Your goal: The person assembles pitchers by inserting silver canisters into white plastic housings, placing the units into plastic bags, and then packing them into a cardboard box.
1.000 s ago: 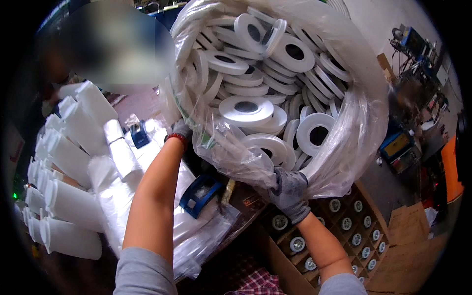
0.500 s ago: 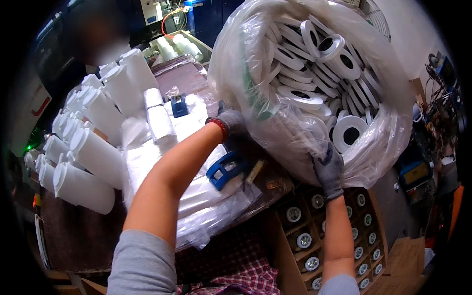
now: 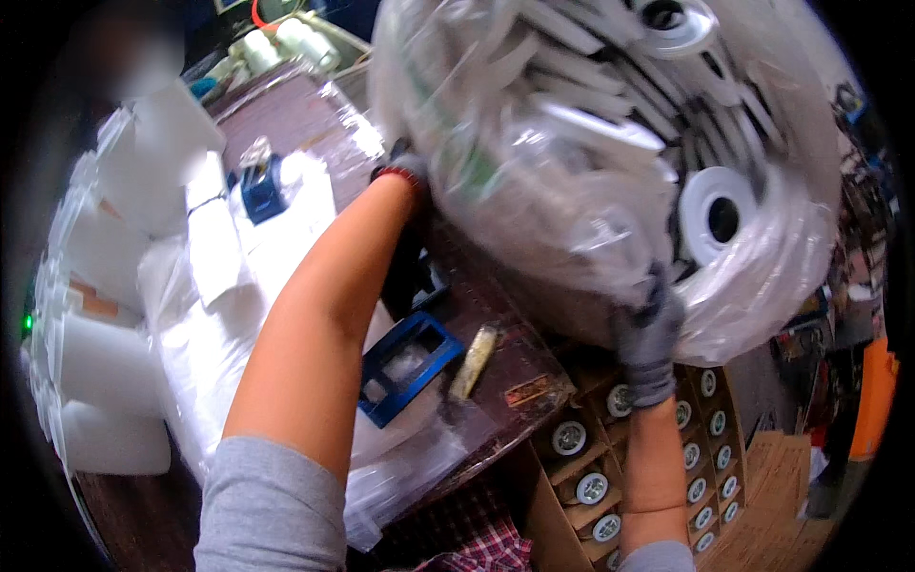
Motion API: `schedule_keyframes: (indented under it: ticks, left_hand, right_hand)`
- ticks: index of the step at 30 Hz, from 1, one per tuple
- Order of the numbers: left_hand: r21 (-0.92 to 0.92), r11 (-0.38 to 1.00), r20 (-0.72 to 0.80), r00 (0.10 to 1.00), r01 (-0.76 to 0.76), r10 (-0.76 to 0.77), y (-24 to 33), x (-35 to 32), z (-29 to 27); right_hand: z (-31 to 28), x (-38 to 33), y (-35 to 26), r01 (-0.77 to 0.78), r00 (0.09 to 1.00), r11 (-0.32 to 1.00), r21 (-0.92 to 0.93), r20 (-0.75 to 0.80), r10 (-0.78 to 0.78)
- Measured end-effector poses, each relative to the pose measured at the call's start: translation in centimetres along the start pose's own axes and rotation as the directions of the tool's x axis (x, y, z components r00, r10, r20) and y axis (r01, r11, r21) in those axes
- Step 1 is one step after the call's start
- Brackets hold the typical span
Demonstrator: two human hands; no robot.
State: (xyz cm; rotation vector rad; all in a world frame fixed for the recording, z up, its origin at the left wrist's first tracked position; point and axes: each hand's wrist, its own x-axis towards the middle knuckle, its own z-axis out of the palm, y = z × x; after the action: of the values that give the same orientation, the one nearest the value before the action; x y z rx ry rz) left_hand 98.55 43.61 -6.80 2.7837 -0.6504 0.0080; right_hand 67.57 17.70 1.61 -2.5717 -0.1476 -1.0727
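Observation:
A large clear plastic bag [image 3: 581,243], full of white rings [image 3: 721,217] with dark centres, hangs tilted toward me over the table's right corner. My right hand [image 3: 650,329], in a grey glove, is closed on the bag's gathered near edge. Against the bag's left side is my left hand [image 3: 408,170], also gloved, with a red band at the wrist. It appears to grip the plastic, though most of its fingers are hidden by the bag. Below the left forearm lies a blue tape dispenser [image 3: 434,357], beside a narrow yellowish piece [image 3: 474,364].
White cylindrical containers [image 3: 114,381] crowd the table's left side. Plastic sheets and a white roll [image 3: 212,224] lie beside a second blue dispenser [image 3: 260,191]. Under the bag stands a divided cardboard box [image 3: 562,505] of round glassy-fronted pieces. Another person, blurred, is at the far left.
The bag has come closer and higher in view, its mouth tipped more toward me, with both hands still at it. The tabletop things have shifted left as my view turned.

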Motion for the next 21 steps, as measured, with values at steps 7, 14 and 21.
schedule_keyframes:
  ticks: [7, 14, 21]
  left_hand:
    - [-0.036, 0.995, -0.08, 0.993, -0.095, 0.092, -4.4, -2.7, -1.3]
    - [-0.457, 0.889, -0.247, 0.962, -0.011, -0.116, -3.4, -12.7, -15.5]
    - [-0.506, 0.796, -0.517, 0.856, -0.331, 0.027, 7.1, -24.7, -20.3]
  right_hand:
    - [-0.9, -1.8, -3.8, -0.116, 0.984, 0.993, 0.006, 0.139, 0.114]
    - [-2.6, -1.1, -8.6, -0.187, 0.972, 0.982, 0.015, 0.146, 0.183]
    - [0.5, -3.8, -8.3, -0.012, 0.983, 0.997, -0.079, 0.179, 0.026]
